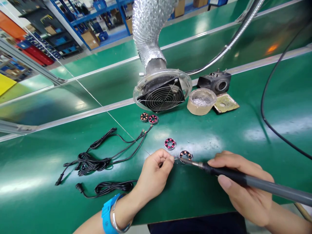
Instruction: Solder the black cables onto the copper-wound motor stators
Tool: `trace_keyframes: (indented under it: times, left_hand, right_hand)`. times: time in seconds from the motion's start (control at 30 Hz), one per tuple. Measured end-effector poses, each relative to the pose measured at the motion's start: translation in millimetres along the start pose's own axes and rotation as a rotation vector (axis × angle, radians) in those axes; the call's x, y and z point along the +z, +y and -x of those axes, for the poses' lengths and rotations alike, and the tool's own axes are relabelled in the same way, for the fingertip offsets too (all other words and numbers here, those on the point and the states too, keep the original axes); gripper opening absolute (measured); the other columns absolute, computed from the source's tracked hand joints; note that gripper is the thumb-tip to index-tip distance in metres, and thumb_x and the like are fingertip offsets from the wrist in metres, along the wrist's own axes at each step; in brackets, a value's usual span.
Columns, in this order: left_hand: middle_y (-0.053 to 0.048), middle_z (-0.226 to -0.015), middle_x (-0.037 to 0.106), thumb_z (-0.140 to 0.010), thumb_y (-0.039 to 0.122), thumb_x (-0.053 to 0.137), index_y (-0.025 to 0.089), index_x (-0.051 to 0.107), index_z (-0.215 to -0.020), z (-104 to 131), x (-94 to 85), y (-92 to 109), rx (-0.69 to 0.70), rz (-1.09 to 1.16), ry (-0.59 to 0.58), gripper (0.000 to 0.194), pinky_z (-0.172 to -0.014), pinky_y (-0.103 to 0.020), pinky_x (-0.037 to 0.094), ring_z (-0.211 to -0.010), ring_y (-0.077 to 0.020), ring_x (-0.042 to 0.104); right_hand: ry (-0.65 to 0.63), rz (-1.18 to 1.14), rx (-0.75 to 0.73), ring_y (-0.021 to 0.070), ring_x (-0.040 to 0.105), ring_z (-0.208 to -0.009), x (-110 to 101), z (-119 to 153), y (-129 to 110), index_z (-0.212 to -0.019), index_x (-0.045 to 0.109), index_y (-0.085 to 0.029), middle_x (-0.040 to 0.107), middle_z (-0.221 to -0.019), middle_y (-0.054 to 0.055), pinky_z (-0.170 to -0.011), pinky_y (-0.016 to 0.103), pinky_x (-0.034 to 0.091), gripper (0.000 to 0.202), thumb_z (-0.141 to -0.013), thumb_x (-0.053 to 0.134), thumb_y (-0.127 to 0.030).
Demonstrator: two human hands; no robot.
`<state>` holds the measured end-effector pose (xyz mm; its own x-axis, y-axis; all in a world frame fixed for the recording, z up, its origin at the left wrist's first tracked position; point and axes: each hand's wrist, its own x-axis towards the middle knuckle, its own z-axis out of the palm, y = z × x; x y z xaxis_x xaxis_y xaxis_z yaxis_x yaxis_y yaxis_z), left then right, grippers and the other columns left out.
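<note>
My left hand (154, 170) is closed in a pinch, with a thin wire end (175, 158) poking out past the fingertips. The black cable (114, 186) coiled beside that wrist runs in under the hand. My right hand (246, 185) grips a soldering iron (226, 172) like a pen. Its tip rests at the near edge of a ring-shaped motor stator (185, 156) with copper coils, right by the wire. Just behind lies a stator with red coils (170, 143). What else the left fingers hold is hidden.
A fume extractor hood (162, 94) hangs behind the stators, with two more stators beneath it, one copper-coloured (144, 117), one red (153, 119). Black cables (95, 162) lie left. A round tub (201, 101), a soldering sponge (225, 103) and a black holder (215, 83) stand back right.
</note>
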<state>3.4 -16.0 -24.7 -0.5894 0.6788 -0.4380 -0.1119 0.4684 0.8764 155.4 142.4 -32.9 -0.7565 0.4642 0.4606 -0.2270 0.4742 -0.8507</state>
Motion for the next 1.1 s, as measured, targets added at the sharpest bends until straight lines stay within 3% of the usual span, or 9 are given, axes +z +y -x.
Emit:
trace_keyframes:
  times: [0.4,0.63,0.73,0.83,0.97,1.1]
  left_hand:
    - [0.008,-0.056,0.034,-0.089,0.040,0.053,0.019,0.047,-0.070,0.3,0.2,0.0,0.000,-0.011,-0.003,0.029,-0.048,-0.020,0.022,-0.051,-0.0085,0.026]
    - [0.008,-0.054,0.035,-0.089,0.040,0.051,0.018,0.049,-0.073,-1.6,-1.7,1.1,-0.039,0.010,-0.029,0.028,-0.047,-0.021,0.022,-0.050,-0.0083,0.026]
    - [0.009,-0.052,0.036,-0.089,0.042,0.051,0.018,0.049,-0.074,-5.2,-2.2,1.8,-0.063,0.071,-0.053,0.028,-0.046,-0.021,0.019,-0.047,-0.0080,0.026]
    - [0.009,-0.050,0.036,-0.089,0.044,0.051,0.019,0.048,-0.074,-9.0,-2.8,1.3,-0.070,0.111,-0.074,0.030,-0.045,-0.022,0.018,-0.045,-0.0077,0.024]
    - [0.008,-0.051,0.037,-0.092,0.046,0.048,0.019,0.046,-0.071,-10.5,-5.3,-1.5,-0.026,0.090,-0.117,0.034,-0.047,-0.022,0.022,-0.046,-0.0082,0.026]
    - [0.005,-0.058,0.045,-0.098,0.045,0.040,0.020,0.045,-0.074,-5.1,-9.6,-1.5,0.075,-0.001,-0.175,0.036,-0.056,-0.024,0.031,-0.054,-0.0105,0.035]
  right_hand:
    - [0.028,-0.017,0.010,0.0192,0.061,-0.060,-0.5,1.1,0.2,-0.103,0.067,-0.023,0.066,-0.073,0.003,-0.050,0.033,0.044,0.025,-0.080,0.058,-0.015]
    - [0.108,-0.051,-0.032,0.0211,0.063,-0.073,2.2,0.2,6.4,-0.113,0.067,-0.024,0.068,-0.089,0.006,-0.059,0.035,0.050,0.032,-0.084,0.059,-0.015]
    - [0.102,0.012,0.022,0.0160,0.064,-0.067,6.1,-9.7,2.9,-0.121,0.064,-0.026,0.070,-0.091,0.004,-0.057,0.030,0.052,0.035,-0.088,0.059,-0.015]
    - [-0.004,0.099,0.012,0.0104,0.062,-0.056,14.3,-24.2,0.7,-0.120,0.062,-0.026,0.069,-0.076,-0.002,-0.054,0.022,0.052,0.032,-0.091,0.056,-0.012]
    - [-0.179,0.175,-0.156,0.0121,0.068,-0.070,29.4,-36.0,8.4,-0.104,0.062,-0.023,0.073,-0.086,0.001,-0.065,0.022,0.055,0.022,-0.089,0.055,-0.009]
    - [-0.303,0.235,-0.239,0.0125,0.063,-0.068,39.1,-31.9,22.4,-0.106,0.061,-0.023,0.069,-0.082,0.001,-0.064,0.024,0.051,0.024,-0.089,0.053,-0.009]
